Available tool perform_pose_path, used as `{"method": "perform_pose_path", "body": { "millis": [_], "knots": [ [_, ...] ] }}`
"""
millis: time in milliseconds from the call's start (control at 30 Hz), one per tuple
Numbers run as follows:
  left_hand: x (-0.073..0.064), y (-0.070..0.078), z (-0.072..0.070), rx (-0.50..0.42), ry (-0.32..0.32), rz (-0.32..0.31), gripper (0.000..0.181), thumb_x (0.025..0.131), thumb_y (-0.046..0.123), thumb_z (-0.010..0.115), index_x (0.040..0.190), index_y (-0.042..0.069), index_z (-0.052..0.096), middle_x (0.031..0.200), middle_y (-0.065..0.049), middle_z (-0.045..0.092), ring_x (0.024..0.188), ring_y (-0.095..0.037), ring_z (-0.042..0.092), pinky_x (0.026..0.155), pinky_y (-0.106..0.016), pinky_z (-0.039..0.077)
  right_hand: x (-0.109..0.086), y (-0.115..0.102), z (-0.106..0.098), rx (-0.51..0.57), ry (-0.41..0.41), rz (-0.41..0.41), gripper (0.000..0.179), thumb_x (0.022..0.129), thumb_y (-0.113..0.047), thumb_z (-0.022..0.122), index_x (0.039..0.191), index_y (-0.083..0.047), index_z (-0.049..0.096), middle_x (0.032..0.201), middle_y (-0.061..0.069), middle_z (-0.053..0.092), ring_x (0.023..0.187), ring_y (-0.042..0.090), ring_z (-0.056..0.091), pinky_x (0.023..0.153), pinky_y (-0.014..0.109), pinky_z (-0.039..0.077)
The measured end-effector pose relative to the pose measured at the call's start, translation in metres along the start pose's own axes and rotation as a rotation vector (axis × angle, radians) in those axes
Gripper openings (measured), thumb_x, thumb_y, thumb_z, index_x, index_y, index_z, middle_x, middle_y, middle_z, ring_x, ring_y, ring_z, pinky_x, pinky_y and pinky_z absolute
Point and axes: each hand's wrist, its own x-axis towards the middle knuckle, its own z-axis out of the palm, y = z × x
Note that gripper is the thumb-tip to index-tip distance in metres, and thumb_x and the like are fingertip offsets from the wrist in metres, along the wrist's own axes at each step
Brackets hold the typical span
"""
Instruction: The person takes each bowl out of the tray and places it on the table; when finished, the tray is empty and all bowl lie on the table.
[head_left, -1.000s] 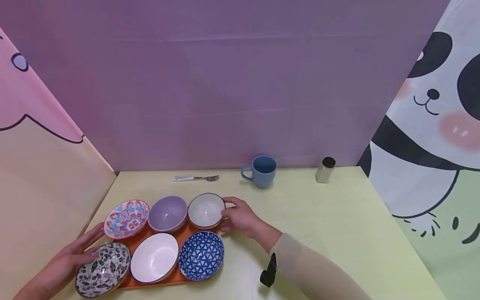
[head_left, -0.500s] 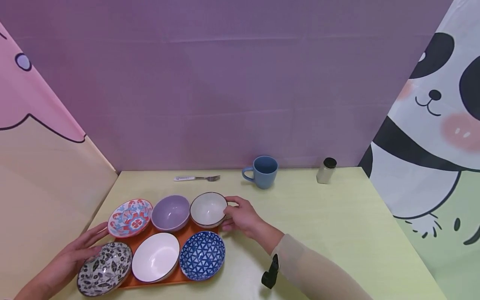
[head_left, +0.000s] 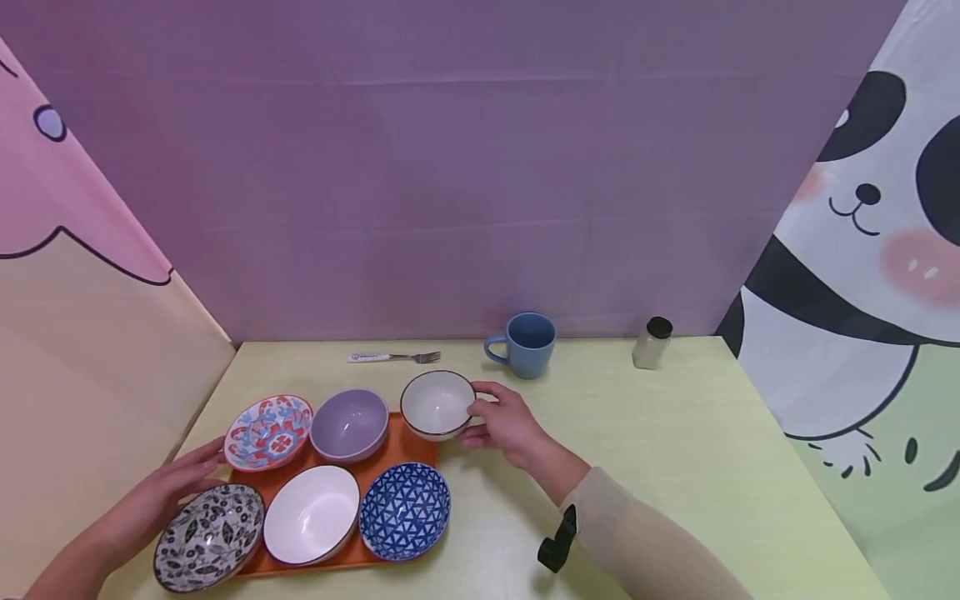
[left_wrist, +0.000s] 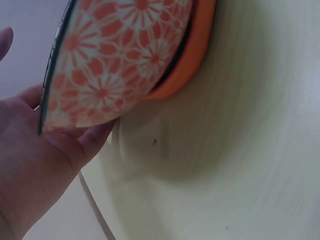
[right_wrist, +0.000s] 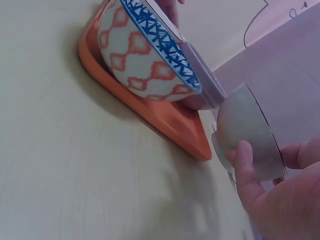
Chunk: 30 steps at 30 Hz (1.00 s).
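Held in my right hand (head_left: 506,423) is a small white bowl with a dark rim (head_left: 438,403), pinched at its right side. It is raised clear of the orange tray's (head_left: 420,450) back right corner; in the right wrist view my fingers curl round its outer wall (right_wrist: 245,125). My left hand (head_left: 168,492) reaches its straight fingers to the left edge of the red-and-blue patterned bowl (head_left: 268,433), beside the black floral bowl (head_left: 210,537). In the left wrist view a bowl with an orange flowered outside (left_wrist: 125,60) partly hides the left fingers.
On the tray also stand a lilac bowl (head_left: 349,426), a larger white bowl (head_left: 312,514) and a blue triangle-patterned bowl (head_left: 405,511). Behind them lie a fork (head_left: 393,357), a blue mug (head_left: 529,344) and a black-capped glass shaker (head_left: 652,343). A purple backdrop (head_left: 480,183) closes off the back.
My right hand has lifted the small white bowl up and to the right, off the tray's corner. The left hand has shifted slightly, its thumb drawing back from over the black floral bowl.
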Motion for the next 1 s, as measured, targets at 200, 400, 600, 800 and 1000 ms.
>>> {"method": "perform_pose_path", "body": {
  "millis": [200,400,600,800,1000],
  "knots": [
    [0.002,0.008,0.000,0.055,-0.027,-0.048,0.074,0.110,0.048,0.026,0.163,0.001,0.005,0.166,-0.029,0.004,0.122,-0.020,0.055,0.096,-0.041,0.051,-0.004,-0.003,-0.013,0.003,0.008,-0.006,0.055,0.095,-0.010,0.060,0.149,-0.009,0.049,0.122,0.026,0.065,0.072,0.024,0.073,0.071,0.041,0.063],
    [0.002,0.017,0.002,0.134,-0.065,-0.083,0.075,0.109,0.050,0.030,0.165,0.007,0.004,0.167,-0.032,0.004,0.139,-0.054,0.037,0.100,-0.061,0.048,-0.011,-0.005,-0.030,0.001,0.027,-0.022,0.055,0.095,-0.009,0.059,0.149,-0.009,0.049,0.120,0.026,0.065,0.071,0.024,0.073,0.071,0.043,0.063],
    [0.004,0.031,0.006,0.255,-0.061,-0.094,0.077,0.107,0.052,0.035,0.165,0.009,0.009,0.165,-0.035,0.003,0.144,-0.064,0.015,0.102,-0.076,0.036,-0.017,-0.003,-0.050,0.012,0.047,-0.031,0.054,0.096,-0.005,0.060,0.149,-0.012,0.052,0.120,0.026,0.065,0.072,0.026,0.074,0.072,0.043,0.063],
    [0.003,0.039,0.009,0.305,-0.064,-0.071,0.077,0.106,0.051,0.041,0.165,0.012,0.013,0.165,-0.035,0.003,0.144,-0.065,0.009,0.100,-0.082,0.030,-0.020,0.001,-0.066,0.010,0.047,-0.037,0.056,0.094,-0.002,0.063,0.148,-0.012,0.054,0.118,0.024,0.066,0.073,0.027,0.074,0.074,0.043,0.063],
    [0.003,0.044,0.013,0.338,-0.071,-0.066,0.079,0.104,0.051,0.045,0.165,0.009,0.017,0.163,-0.036,0.005,0.142,-0.066,0.011,0.097,-0.081,0.034,-0.023,0.008,-0.079,0.008,0.046,-0.030,0.057,0.093,0.001,0.062,0.149,-0.008,0.052,0.113,0.023,0.068,0.071,0.026,0.073,0.075,0.044,0.063]
  ]
}}
